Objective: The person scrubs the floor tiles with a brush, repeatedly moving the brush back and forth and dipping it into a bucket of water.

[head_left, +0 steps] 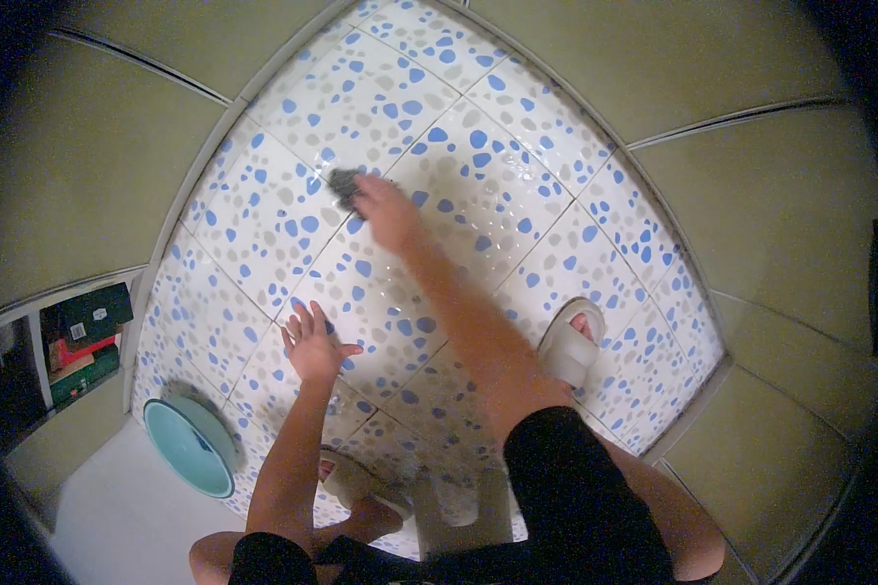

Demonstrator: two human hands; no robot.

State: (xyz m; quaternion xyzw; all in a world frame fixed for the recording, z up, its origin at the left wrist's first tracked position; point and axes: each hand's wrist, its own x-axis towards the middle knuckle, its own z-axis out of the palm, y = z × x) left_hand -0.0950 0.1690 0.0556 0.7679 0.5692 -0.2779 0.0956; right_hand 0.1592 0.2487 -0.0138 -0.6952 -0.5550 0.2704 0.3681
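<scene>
My right hand (388, 216) reaches far forward over the tiled floor (439, 88), blurred by motion. Its fingers are closed on a dark grey scouring pad (344, 188), which is pressed against the white tiles with blue and grey spots. The pad's exact make is smeared by the blur. Nearer to me, my left hand (314, 349) is stretched out over the floor with its fingers spread and nothing in them. Whether its palm rests on the tile cannot be told. Shiny wet patches and droplets show on the tiles around the right hand.
A teal basin (190, 447) stands tilted at the lower left, beside an open cabinet compartment holding a green and red box (86, 336). Olive cabinet panels (751, 195) wall in the floor. My feet wear pale slippers (571, 343); a light stool (458, 517) shows below me.
</scene>
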